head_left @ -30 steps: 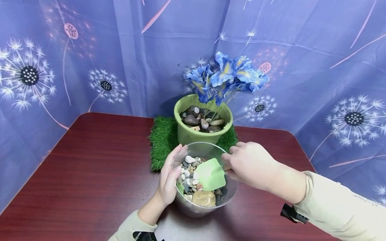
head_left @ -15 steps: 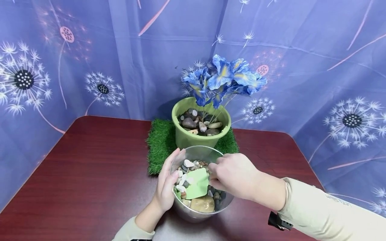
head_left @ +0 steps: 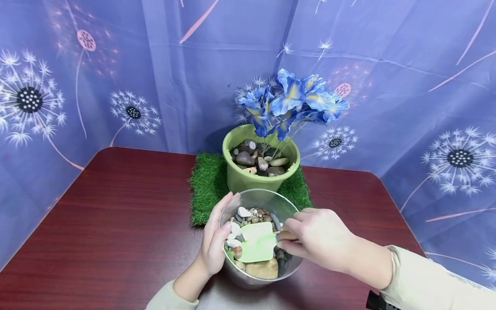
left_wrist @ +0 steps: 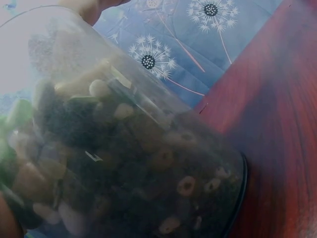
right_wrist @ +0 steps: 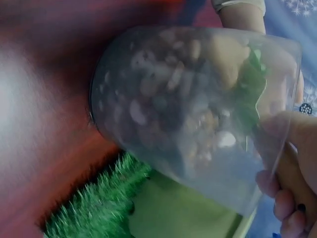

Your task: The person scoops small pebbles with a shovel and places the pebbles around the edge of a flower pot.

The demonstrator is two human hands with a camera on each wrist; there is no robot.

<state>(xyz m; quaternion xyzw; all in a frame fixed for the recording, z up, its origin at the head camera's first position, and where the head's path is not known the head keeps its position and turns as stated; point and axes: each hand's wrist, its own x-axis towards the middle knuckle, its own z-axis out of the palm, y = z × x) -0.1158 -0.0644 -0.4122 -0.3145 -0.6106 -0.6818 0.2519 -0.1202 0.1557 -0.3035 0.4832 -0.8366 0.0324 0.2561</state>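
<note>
A clear round container [head_left: 296, 269] holds pebbles [head_left: 255, 215], a large tan stone [head_left: 262, 268] and a green leafy piece by its left wall. My left hand [head_left: 212, 241] holds the container's left side, fingers and thumb around the outside near the rim. My right hand [head_left: 323, 237] grips the wooden handle [right_wrist: 292, 173] of a small trowel at the right rim. The trowel's light green blade [head_left: 258, 243] lies inside over the pebbles; its tip among the stones is hard to make out. The left wrist view is hazy through the container wall [left_wrist: 148, 134].
Right behind the container, a green flowerpot [head_left: 252, 183] with blue artificial irises [head_left: 290, 99] and stones stands on a square of artificial grass [head_left: 207, 185]. The dark red table [head_left: 116, 224] meets a blue dandelion-print cloth [head_left: 186, 86] at the back.
The trowel blade first shifted left and lower in the container, then slightly right, with my right hand following. My left hand has kept its place on the container.
</note>
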